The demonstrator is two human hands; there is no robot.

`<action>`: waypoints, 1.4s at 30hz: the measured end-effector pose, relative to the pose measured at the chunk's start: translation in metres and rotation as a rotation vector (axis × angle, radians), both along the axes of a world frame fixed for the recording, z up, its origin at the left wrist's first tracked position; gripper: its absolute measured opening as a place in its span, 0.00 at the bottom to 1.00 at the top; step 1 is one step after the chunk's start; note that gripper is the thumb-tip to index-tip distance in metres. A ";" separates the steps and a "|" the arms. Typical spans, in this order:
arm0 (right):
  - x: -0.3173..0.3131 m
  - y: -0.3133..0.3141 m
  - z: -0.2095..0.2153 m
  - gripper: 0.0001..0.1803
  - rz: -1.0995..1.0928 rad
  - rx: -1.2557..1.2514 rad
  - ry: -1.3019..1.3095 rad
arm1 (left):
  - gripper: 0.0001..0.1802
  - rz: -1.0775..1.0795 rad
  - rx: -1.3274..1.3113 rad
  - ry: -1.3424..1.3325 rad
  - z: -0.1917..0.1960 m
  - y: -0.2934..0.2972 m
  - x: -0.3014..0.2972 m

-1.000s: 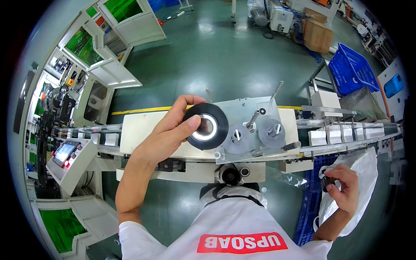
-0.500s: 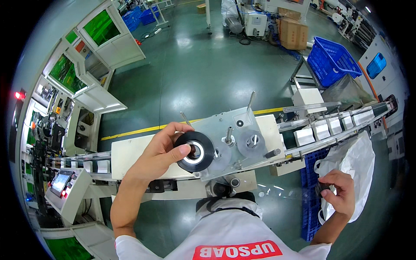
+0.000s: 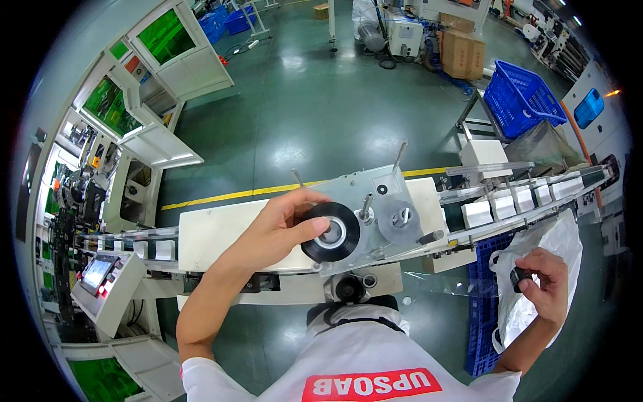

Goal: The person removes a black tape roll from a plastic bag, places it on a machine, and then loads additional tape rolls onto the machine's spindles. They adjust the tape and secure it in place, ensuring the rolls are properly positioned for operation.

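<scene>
Black roll (image 3: 336, 248) now farther right, across the metal plate's (image 3: 367, 182) left edge; likely near alignment, seating unclear.
Left hand (image 3: 284, 226) grips roll, thumb at core; right hand (image 3: 548, 287) pinches small black cylinder (image 3: 517, 278).

The left forearm (image 3: 213, 301) extends upward and inward from a bent elbow, with the wrist nearly in line; the left hand (image 3: 278, 226) is set in a grip, its thumb (image 3: 313, 230) extended to the right and its fingers curled on the far side. The right forearm (image 3: 530, 345) slants upward and outward. The right hand (image 3: 549, 285), well apart from the left, is closed in a pinch, thumb opposed to bent fingers, pointing left.
</scene>
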State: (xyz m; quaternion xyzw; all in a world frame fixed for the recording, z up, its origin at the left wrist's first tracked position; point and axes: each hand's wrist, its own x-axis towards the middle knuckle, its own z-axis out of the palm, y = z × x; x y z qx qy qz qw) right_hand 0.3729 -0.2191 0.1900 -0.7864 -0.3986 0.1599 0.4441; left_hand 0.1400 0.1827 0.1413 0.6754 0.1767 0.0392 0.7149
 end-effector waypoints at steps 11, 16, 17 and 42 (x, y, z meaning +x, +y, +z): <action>-0.013 -0.013 -0.002 0.17 0.029 -0.028 -0.077 | 0.19 -0.061 0.041 0.033 -0.016 -0.002 0.013; -0.021 -0.021 -0.008 0.17 0.051 -0.067 -0.088 | 0.18 -0.112 0.070 0.039 -0.013 -0.004 0.015; -0.022 -0.021 -0.010 0.17 0.049 -0.058 -0.092 | 0.18 -0.115 0.064 0.029 -0.012 -0.005 0.016; -0.026 -0.018 -0.014 0.17 0.104 -0.043 -0.116 | 0.19 -0.069 -0.007 0.142 -0.025 0.003 0.030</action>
